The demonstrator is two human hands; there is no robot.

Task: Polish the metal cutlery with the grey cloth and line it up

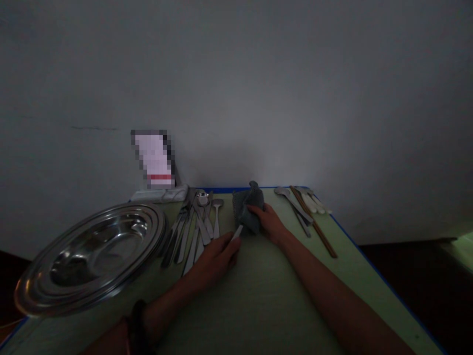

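Observation:
My left hand [216,256] is closed in a pinch on the handle of a utensil [237,232], whose far end goes into a grey cloth [247,207]. My right hand [270,223] grips that cloth, bunched around the utensil's end, near the far middle of the green table [258,301]. The utensil's head is hidden inside the cloth. A dark band sits on my left wrist.
Several metal spoons and other cutlery [195,224] lie left of the cloth. A large steel plate [96,254] stands at the left. At the far right lie spoons [295,202], white-handled pieces and wooden chopsticks [314,223]. A blurred upright card [154,159] leans against the wall.

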